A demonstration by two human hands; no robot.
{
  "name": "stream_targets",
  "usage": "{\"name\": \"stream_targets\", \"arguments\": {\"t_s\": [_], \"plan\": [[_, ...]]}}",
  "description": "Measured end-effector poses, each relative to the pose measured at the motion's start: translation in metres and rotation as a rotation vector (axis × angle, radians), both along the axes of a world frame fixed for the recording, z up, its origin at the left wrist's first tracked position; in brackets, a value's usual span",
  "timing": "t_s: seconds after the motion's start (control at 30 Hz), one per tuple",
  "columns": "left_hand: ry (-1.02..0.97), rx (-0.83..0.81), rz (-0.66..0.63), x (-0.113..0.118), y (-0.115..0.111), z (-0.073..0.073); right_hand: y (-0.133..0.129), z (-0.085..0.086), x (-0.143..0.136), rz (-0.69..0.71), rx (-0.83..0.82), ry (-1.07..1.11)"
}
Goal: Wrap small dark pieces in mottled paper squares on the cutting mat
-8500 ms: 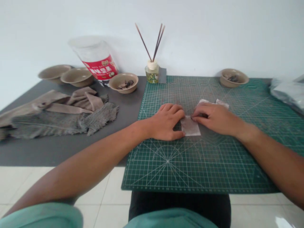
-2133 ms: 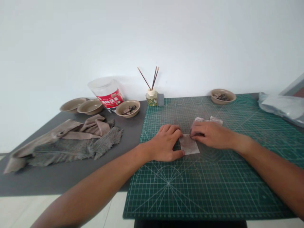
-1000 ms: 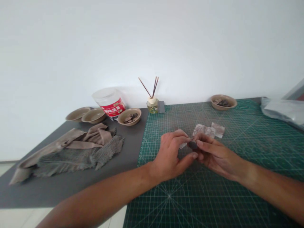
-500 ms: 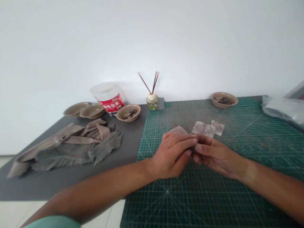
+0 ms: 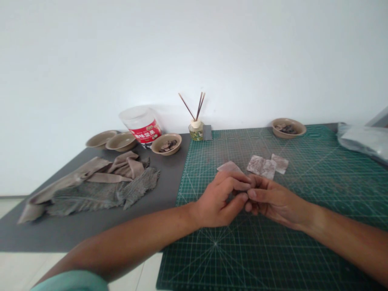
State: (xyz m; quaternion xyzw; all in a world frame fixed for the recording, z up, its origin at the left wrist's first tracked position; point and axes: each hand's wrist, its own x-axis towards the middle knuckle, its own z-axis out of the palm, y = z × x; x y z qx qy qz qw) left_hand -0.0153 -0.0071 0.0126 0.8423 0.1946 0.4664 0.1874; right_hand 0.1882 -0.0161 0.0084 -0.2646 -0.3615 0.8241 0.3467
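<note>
My left hand and my right hand meet fingertip to fingertip above the green cutting mat. Both are closed in a pinch, and whatever lies between the fingers is too small and covered to name. Just behind the left knuckles shows a pale brownish square sheet, partly hidden. Beyond the right fingers lie more stained squares, with a smaller stained piece at their right.
At the left are crumpled brown and grey cloths, tan bowls, a bowl of small dark pieces and a red-labelled plastic tub. Along the wall stand a reed diffuser and another filled bowl. A clear plastic bag lies right.
The view has shifted slightly, so everything sits a little further right. My left fingers have parted a little around the pinch; both hands stay together at the same spot.
</note>
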Motion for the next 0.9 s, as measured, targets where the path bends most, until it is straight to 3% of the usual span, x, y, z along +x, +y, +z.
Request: {"name": "stream_targets", "arguments": {"t_s": [0.63,0.9], "plan": [[-0.017,-0.056,0.037,0.0009,0.0038,0.003,0.0015,0.0022,0.0013,0.047,0.033,-0.081],[-0.001,-0.028,-0.055,-0.004,0.0031,0.0028,0.0017,0.0037,0.003,-0.022,0.038,-0.019]]}}
